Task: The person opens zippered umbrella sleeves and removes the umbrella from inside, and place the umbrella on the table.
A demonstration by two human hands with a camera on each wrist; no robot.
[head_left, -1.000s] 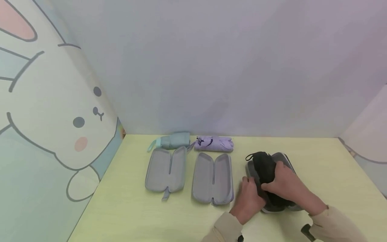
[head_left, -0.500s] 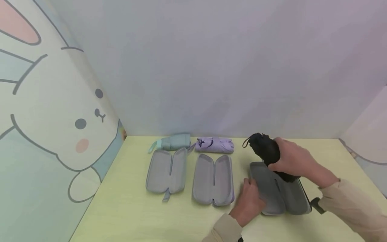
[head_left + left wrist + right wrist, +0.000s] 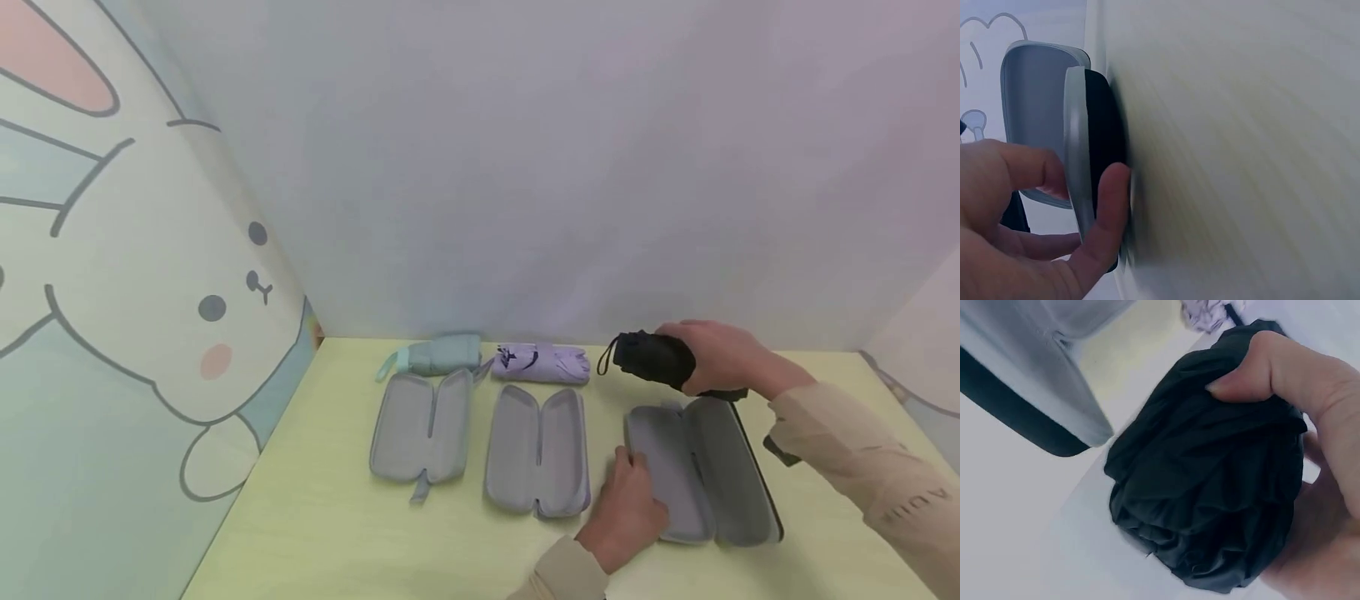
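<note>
A folded black umbrella (image 3: 654, 358) with a wrist loop is gripped in my right hand (image 3: 723, 358), above the far end of an open case (image 3: 738, 475) at the right. In the right wrist view the thumb lies across the umbrella's bunched fabric (image 3: 1204, 469). My left hand (image 3: 626, 508) pinches the near left edge of that case. The left wrist view shows fingers inside its grey rim (image 3: 1075, 144) and the thumb against its dark outer shell (image 3: 1102, 125). The case spreads in two grey-lined halves, with nothing lying in them.
Two more opened grey-lined cases stand left of it, a middle case (image 3: 517, 450) and a left case (image 3: 405, 425). Behind them lie a folded teal umbrella (image 3: 442, 355) and a folded lilac umbrella (image 3: 543, 363), near the back wall (image 3: 570, 183).
My right hand has lifted the black umbrella out of the right case and carried it toward the back. The case's lining is now exposed. My left hand has stayed at the case's edge.
</note>
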